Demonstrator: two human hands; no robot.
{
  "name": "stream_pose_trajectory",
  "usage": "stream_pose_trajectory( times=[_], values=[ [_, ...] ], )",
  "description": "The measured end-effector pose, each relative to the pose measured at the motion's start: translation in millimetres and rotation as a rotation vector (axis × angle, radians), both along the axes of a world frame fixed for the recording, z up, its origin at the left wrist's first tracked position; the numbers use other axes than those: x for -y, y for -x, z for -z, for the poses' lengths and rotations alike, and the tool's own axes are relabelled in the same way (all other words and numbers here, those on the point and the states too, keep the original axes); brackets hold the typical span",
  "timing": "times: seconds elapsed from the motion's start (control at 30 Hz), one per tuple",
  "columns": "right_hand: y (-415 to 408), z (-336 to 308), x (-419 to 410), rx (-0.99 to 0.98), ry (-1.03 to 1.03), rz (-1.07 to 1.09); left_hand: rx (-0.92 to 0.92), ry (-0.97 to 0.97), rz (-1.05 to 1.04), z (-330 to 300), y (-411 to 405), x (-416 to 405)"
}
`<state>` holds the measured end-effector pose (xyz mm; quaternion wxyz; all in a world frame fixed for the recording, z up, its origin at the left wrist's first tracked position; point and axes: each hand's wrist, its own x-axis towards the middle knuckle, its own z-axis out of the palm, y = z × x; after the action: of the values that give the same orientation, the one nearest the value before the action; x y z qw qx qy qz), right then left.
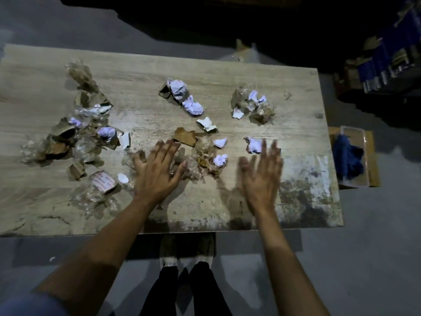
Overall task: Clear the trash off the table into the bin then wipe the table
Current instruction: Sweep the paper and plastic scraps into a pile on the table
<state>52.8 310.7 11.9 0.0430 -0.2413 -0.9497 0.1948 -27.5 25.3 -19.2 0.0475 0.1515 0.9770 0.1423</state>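
Trash lies scattered over a worn wooden table (250, 71): crumpled white paper balls (195, 107), torn brown cardboard (185, 136) and crinkled clear plastic wrap (86, 115). My left hand (157, 169) is spread flat, palm down, over clear plastic near the table's middle front. My right hand (262, 172) hovers open and motion-blurred just in front of a white paper scrap (254, 144). Neither hand holds anything. A cardboard box (372, 156) with a blue cloth (347, 156) in it sits on the floor beside the table's right end.
The table's front right corner is stained and peeling (305, 192). My shoes (186, 252) show under the front edge on a grey floor. Dark stacked boxes (387, 58) stand at the far right. Beyond the table it is dark.
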Motion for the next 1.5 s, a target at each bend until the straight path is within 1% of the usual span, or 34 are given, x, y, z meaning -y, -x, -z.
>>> stream_pose_trajectory(
  times=[0.1,0.17,0.23,0.37,0.5,0.57,0.63,0.7,0.87,0.9,0.97,1.03,1.1,1.23,1.33,1.37,1.43,1.47,1.5],
  values=[
    [0.3,10.2,-54.5,-0.045,0.119,0.191,-0.038,0.008,0.013,1.1,1.5,-1.7],
    [14.1,16.3,-64.4,-0.034,0.191,0.208,-0.048,0.011,0.018,1.9,1.9,-2.8],
    [35.2,22.2,-51.9,-0.013,0.183,0.113,-0.05,0.022,0.017,3.7,3.1,-3.8],
    [73.0,30.1,5.0,0.049,0.131,-0.058,-0.067,0.027,0.021,4.8,11.3,-7.1],
    [85.0,32.8,59.7,0.051,0.125,-0.219,-0.077,0.02,0.028,3.5,31.5,-18.0],
    [85.2,31.5,71.2,0.032,0.136,-0.283,-0.089,0.034,0.041,2.3,43.0,-22.5],
    [86.4,24.0,62.9,0.018,0.102,-0.291,-0.097,0.011,0.035,2.5,49.7,-23.6],
    [92.2,8.6,36.5,-0.008,0.02,-0.262,-0.107,-0.016,0.027,4.2,49.0,-22.8],
    [148.0,-18.0,-62.4,-0.205,0.017,-0.028,-0.129,-0.037,0.016,7.2,47.4,-21.3],
    [163.0,-16.9,-75.2,-0.197,0.017,-0.013,-0.131,-0.038,0.018,7.7,47.8,-21.3],
    [192.6,-12.4,-83.7,-0.105,0.062,-0.045,-0.139,-0.039,0.023,9.6,48.3,-20.8],
    [214.2,-4.1,-74.2,-0.006,0.079,-0.124,-0.15,-0.046,0.022,11.0,48.1,-20.2],
    [227.6,3.2,-55.5,0.037,0.036,-0.219,-0.145,-0.056,0.004,11.2,48.2,-19.6],
    [227.3,11.8,-6.6,0.023,0.027,-0.298,-0.15,-0.117,-0.016,10.7,48.7,-19.8],
    [212.7,22.7,39.3,0.004,0.01,-0.406,-0.142,-0.219,-0.048,9.5,46.6,-19.9],
    [208.7,24.9,51.0,-0.006,0.034,-0.447,-0.138,-0.254,-0.067,8.4,46.0,-18.8],
    [198.8,21.4,63.1,-0.013,0.158,-0.493,-0.158,-0.372,-0.118,7.5,45.3,-15.1],
    [192.1,18.7,62.7,-0.03,0.209,-0.483,-0.162,-0.451,-0.154,5.3,44.8,-13.1],
    [181.9,14.9,60.2,-0.06,0.214,-0.454,-0.151,-0.528,-0.193,1.0,45.3,-12.3]
  ],
)
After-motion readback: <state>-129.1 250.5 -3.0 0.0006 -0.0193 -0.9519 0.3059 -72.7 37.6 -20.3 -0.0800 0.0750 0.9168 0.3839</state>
